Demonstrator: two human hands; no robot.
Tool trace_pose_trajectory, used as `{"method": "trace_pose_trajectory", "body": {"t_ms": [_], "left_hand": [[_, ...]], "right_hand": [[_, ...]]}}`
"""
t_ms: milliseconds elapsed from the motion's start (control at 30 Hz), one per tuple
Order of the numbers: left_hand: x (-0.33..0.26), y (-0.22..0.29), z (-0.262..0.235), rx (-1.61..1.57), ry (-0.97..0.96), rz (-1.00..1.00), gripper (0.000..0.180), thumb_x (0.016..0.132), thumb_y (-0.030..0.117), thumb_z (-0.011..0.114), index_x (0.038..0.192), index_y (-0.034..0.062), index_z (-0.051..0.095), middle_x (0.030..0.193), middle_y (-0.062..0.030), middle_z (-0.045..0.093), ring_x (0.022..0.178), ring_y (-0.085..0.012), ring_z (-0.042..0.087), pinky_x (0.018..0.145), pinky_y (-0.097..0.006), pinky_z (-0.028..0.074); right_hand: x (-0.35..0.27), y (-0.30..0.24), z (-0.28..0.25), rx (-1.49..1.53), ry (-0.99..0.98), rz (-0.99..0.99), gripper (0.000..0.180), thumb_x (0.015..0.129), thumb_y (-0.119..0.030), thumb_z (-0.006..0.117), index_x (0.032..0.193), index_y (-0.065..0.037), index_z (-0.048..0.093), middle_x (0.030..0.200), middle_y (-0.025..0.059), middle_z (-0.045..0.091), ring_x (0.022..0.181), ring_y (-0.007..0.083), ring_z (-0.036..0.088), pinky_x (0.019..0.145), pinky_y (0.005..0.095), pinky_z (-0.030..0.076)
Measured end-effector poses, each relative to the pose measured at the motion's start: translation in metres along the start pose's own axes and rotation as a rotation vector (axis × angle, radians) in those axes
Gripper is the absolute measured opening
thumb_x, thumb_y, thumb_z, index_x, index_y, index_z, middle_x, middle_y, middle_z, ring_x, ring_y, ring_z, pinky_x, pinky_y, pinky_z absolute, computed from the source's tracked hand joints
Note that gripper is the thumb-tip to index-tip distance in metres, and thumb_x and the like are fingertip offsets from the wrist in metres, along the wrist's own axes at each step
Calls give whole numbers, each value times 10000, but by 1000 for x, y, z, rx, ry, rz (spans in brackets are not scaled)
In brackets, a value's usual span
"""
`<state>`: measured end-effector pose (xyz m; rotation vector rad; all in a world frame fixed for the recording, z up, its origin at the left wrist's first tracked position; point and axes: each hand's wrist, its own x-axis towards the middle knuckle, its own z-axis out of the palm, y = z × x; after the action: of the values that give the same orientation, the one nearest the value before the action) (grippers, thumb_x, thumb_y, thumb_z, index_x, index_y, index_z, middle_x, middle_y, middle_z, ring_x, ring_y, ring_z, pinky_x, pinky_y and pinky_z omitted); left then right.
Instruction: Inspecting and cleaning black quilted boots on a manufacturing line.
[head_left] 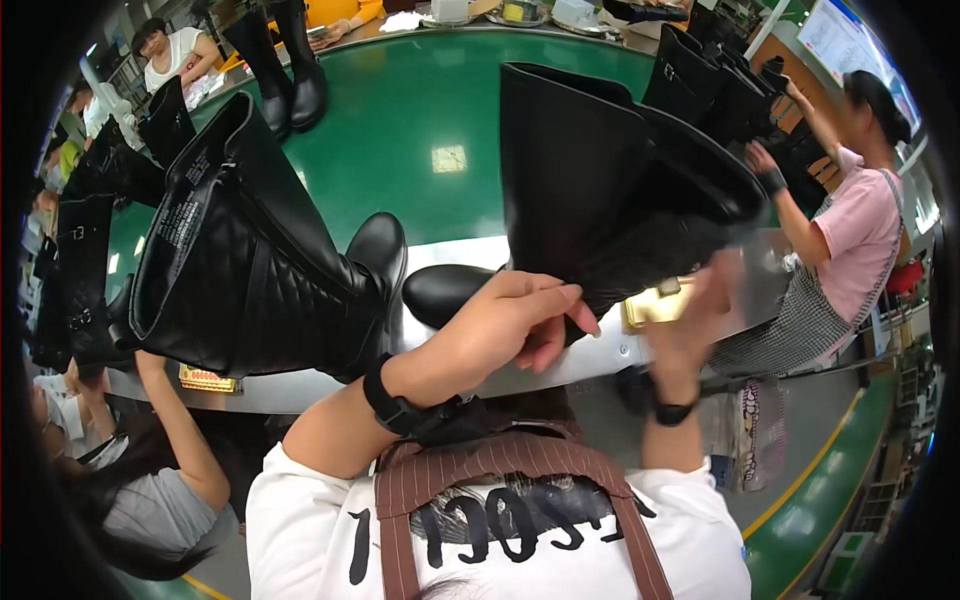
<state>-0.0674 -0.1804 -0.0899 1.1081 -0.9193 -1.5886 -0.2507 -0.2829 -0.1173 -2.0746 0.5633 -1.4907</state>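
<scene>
A tall black boot [600,170] stands tilted before me, its wide shaft opening toward the right and its rounded toe pointing left. My left hand [530,320] is at the boot's lower, quilted part, with fingers curled closed around its heel area; the exact grip is partly hidden. To the right, my right hand [690,310] is raised beside the shaft, smeared by motion, so its fingers cannot be made out. At my left stands another tall black boot [270,250], quilted at the ankle, with pale print inside its shaft.
A green conveyor belt [430,185] with a metal edge [455,350] runs ahead, carrying more black boots [285,70]. A gold-coloured plate [660,303] lies on the edge. At right, a person in pink [860,220] reaches toward boots; another person's arm [185,430] is at left.
</scene>
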Motion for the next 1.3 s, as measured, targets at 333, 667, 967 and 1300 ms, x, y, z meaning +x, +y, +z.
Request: {"method": "trace_pose_trajectory", "body": {"t_ms": [333, 667, 967, 1300], "left_hand": [[14, -14, 0, 2, -27, 60, 381, 997, 279, 425, 882, -4, 652, 509, -17, 529, 427, -64, 418, 450, -212, 334], [12, -33, 16, 20, -26, 55, 419, 997, 333, 421, 861, 8, 649, 524, -17, 538, 446, -61, 440, 454, -205, 313], [14, -35, 21, -11, 10, 58, 398, 997, 289, 413, 839, 12, 651, 506, -22, 539, 421, -61, 412, 438, -217, 319], [10, -22, 22, 50, 21, 29, 388, 994, 275, 409, 840, 14, 652, 503, -23, 538, 415, -64, 394, 436, -219, 315]], "right_hand": [[115, -82, -14, -806, -389, -400, 404, 660, -264, 750, 1023, -98, 691, 762, 81, 625, 821, 228, 595, 889, 379, 395], [88, -68, -14, -821, -402, -572, 506, 672, -61, 708, 1159, -194, 667, 824, 32, 699, 580, 195, 537, 752, 286, 358], [80, -64, -21, -703, -208, -585, 772, 539, -85, 826, 1271, -167, 593, 1080, 42, 521, 946, 221, 479, 850, 330, 405], [81, -58, -28, -578, -319, -534, 706, 657, -94, 770, 1316, -64, 520, 926, 56, 630, 802, 187, 561, 811, 311, 397]]}}
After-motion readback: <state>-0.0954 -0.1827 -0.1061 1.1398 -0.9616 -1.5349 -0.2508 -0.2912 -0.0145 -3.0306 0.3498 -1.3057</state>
